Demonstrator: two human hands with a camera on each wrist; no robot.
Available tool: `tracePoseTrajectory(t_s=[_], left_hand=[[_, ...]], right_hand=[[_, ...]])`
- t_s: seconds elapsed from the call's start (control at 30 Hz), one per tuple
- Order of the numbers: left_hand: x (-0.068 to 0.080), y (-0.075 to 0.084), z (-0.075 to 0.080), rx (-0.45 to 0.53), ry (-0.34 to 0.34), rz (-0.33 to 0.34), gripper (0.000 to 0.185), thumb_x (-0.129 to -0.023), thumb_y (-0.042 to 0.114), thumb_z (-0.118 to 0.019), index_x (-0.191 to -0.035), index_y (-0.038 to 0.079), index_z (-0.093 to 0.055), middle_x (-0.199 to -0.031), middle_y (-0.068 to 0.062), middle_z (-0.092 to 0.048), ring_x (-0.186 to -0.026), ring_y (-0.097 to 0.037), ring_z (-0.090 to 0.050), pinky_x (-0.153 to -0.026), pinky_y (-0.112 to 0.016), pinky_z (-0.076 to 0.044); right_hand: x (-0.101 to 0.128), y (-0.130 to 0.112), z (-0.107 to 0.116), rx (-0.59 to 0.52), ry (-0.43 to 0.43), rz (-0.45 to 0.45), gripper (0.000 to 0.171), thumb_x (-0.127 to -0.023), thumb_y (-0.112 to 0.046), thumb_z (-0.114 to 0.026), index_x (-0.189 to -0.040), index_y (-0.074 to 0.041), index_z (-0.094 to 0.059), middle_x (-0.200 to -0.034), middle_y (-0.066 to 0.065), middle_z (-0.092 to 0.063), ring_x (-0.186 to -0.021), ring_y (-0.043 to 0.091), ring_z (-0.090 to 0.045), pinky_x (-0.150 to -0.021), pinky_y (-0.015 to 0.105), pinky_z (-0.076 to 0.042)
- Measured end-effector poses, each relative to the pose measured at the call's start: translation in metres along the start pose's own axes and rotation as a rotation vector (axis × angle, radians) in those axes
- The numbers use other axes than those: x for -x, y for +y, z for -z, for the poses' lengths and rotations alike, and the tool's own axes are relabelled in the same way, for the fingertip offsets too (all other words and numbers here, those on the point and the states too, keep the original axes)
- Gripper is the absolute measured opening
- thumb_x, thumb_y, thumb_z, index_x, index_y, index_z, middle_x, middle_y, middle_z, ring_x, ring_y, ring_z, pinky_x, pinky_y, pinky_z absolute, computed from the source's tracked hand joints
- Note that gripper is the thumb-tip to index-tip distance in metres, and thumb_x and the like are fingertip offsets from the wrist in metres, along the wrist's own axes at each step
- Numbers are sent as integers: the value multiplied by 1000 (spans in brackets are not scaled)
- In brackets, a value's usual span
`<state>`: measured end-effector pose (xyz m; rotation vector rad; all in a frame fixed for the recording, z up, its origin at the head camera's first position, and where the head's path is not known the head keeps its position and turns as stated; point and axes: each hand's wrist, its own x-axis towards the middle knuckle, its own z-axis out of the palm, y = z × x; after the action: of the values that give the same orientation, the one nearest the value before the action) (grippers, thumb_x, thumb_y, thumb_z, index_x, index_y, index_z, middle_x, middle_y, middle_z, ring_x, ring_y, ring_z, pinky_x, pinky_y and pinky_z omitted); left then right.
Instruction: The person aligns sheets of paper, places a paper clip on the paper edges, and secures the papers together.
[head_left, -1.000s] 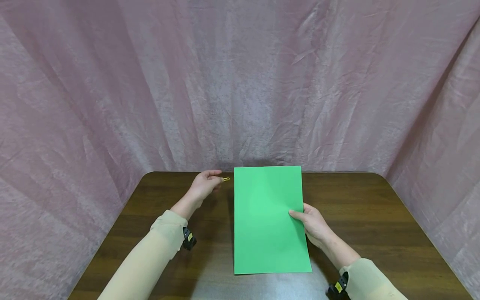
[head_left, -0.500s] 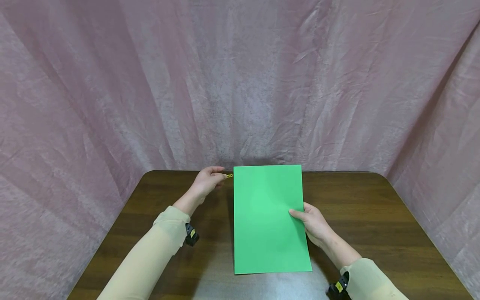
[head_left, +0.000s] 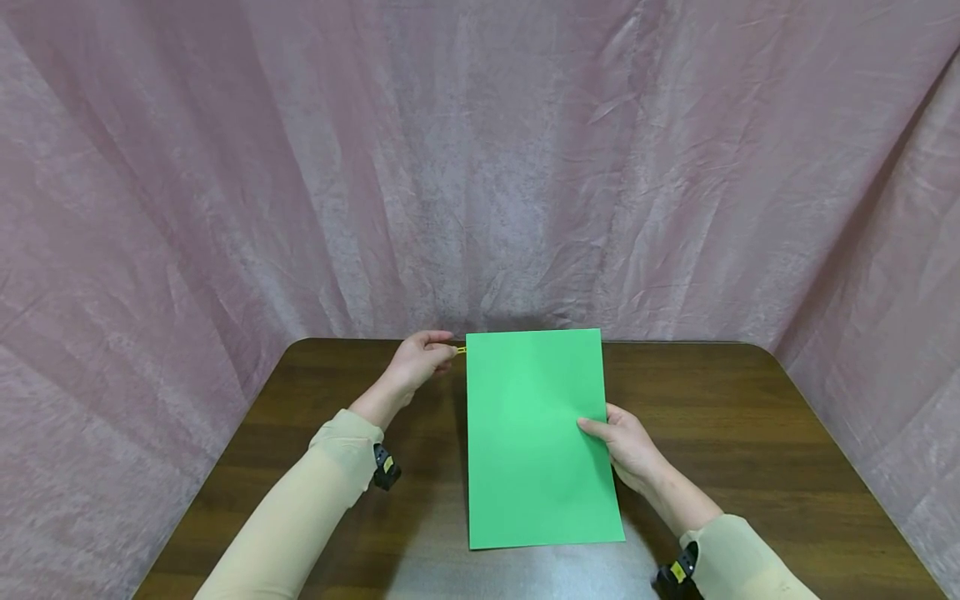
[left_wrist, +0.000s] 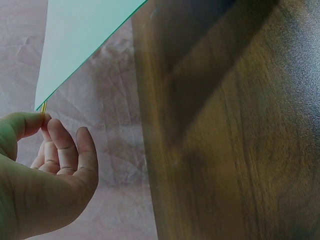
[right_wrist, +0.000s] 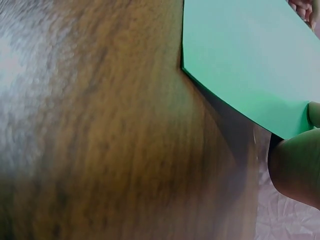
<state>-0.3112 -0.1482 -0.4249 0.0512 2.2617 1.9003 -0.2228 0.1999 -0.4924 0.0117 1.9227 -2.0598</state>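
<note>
A green sheet of paper [head_left: 536, 450] is held up over the table, its top corners near the table's far edge in the head view. My right hand [head_left: 633, 450] grips its right edge, thumb on the front face and the other fingers behind. At the upper left corner, my left hand [head_left: 416, 362] pinches a small yellow paper clip [left_wrist: 44, 107] between thumb and index finger. The clip's free end meets the paper's corner in the left wrist view; whether it has slid over the sheet I cannot tell. The left hand's other fingers are loosely bent.
The dark wooden table [head_left: 750, 450] has rounded far corners. A pink velvety curtain [head_left: 480, 167] hangs behind it and along both sides. Each wrist carries a small black camera [head_left: 386, 468] on a strap. The paper casts a shadow on the wood.
My left hand has moved right and slightly up, bringing the paper clip from beside the paper to its upper left corner. The right hand and the sheet have hardly moved.
</note>
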Motion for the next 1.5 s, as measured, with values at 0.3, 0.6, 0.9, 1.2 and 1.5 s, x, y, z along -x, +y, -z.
tracePoseTrajectory(t_s=[0.3,0.6,0.9,1.2,1.5], left_hand=[[0,2,-1,-3,7,-2,46,-100,15,-65,-143,3,-54,-125,-18,-64,-99,-25,-64,-95,-46,-53],[-1,2,-3,-16,20,-42,48,-99,12,-65,-143,-1,-52,-104,-9,-65,-91,-21,-63,-86,-39,-56],[1,2,-3,-31,24,-53,49,-100,13,-65,-144,-1,-50,-105,-11,-66,-87,-21,-61,-85,-38,-54],[1,0,-2,-52,35,-45,45,-100,16,-67,-141,5,-54,-107,-11,-67,-91,-23,-64,-88,-40,-54],[0,-2,-2,-56,36,-44,47,-100,18,-67,-143,4,-54,-113,-15,-68,-95,-24,-65,-90,-41,-53]], right_hand=[[-1,1,0,12,5,-9,50,-106,-13,-58,-148,8,-42,-115,9,-71,-96,20,-70,-82,36,-58],[-1,2,1,15,9,-9,50,-105,-14,-59,-147,8,-44,-113,9,-71,-95,20,-71,-81,37,-58],[-1,3,-1,-4,14,-4,49,-105,-12,-59,-147,8,-44,-113,10,-72,-94,20,-71,-80,37,-59],[0,3,-2,6,3,-5,50,-106,-13,-58,-148,8,-42,-115,11,-71,-95,20,-71,-80,37,-59],[0,3,-3,14,4,-9,50,-105,-14,-59,-148,7,-44,-113,10,-71,-95,21,-71,-80,37,-59]])
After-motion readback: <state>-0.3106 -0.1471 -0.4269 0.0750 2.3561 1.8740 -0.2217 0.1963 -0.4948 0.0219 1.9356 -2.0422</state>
